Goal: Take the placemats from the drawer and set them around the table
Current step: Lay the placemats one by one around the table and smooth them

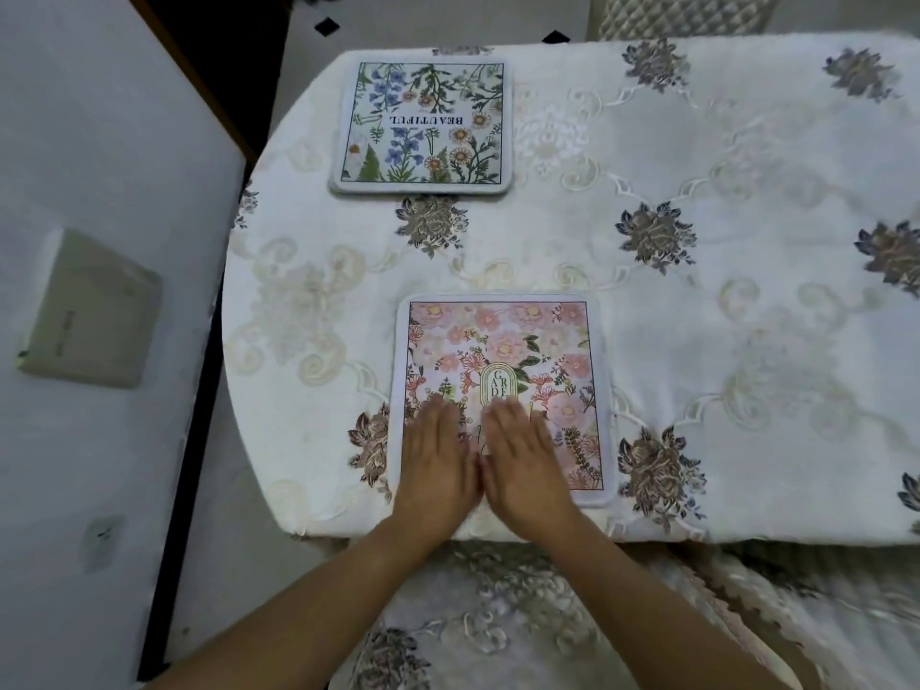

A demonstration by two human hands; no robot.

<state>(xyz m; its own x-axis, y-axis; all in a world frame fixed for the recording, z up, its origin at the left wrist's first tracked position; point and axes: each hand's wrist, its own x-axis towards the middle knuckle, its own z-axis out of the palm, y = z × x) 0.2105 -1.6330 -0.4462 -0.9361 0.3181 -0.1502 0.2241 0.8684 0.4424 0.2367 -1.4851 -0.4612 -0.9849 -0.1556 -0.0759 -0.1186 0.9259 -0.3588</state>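
Placemats sit on the tablecloth: the pink floral placemat lies directly under both hands at the near edge, left hand and right hand pressing flat, fingers straight, side by side. Well beyond the fingertips, toward the left, rests the blue-flowered placemat, alone.

Plainly a home dining room: a table draped in an embroidered floral tablecloth, a blue-flowered placemat and a pink-flowered placemat at 2 sides, a quilted chair back beyond, pale floor tiles with black diamonds, a wall switch plate.
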